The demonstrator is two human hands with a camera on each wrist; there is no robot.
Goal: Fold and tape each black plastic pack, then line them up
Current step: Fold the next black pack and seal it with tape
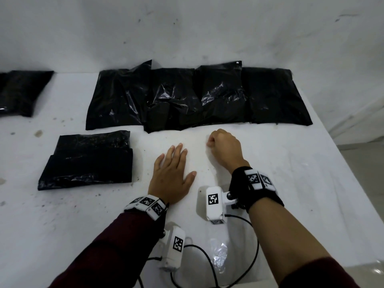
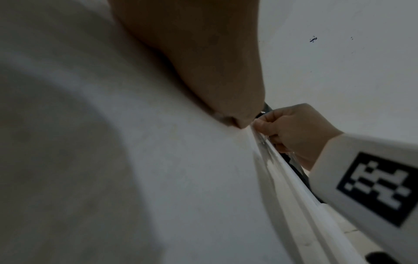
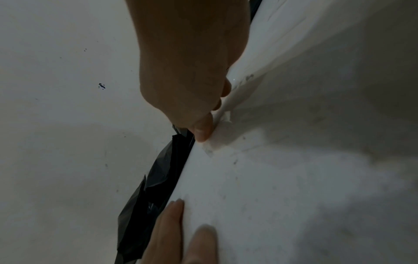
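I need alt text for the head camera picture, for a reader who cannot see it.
Two hands rest on a white table: the left hand lies flat and open, the right hand is curled into a fist. Behind them, black packs lie in a row by the wall; one folded pack lies to the left.

A bare, makeshift packing spot: a scuffed white wall [image 1: 207,28], a stained white tabletop [image 1: 280,163] pushed against it, and black packs [image 1: 197,96] laid in rows.

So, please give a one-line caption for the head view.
Left hand flat on white table, right hand curled, before black plastic packs.
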